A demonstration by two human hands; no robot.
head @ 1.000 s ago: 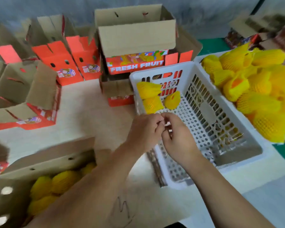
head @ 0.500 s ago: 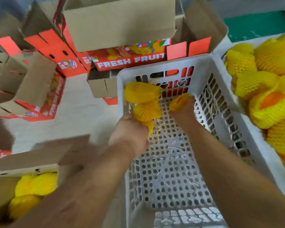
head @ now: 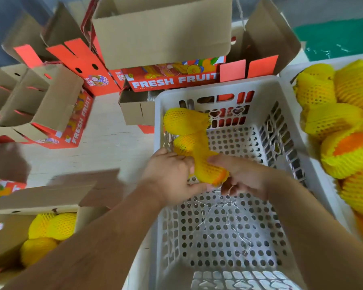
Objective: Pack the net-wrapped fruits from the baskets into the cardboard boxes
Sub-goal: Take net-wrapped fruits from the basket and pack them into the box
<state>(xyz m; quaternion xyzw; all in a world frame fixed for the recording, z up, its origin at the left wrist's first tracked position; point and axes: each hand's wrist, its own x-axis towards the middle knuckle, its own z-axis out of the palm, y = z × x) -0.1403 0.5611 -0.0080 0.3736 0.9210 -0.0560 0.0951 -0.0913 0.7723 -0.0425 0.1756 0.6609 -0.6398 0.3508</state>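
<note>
Both hands, left hand and right hand, clamp one net-wrapped fruit over the white basket, two more fruits at its far-left corner, a heaped basket of fruit right of it, part-filled open box left, empty FRESH FRUIT boxes beyond.
</note>
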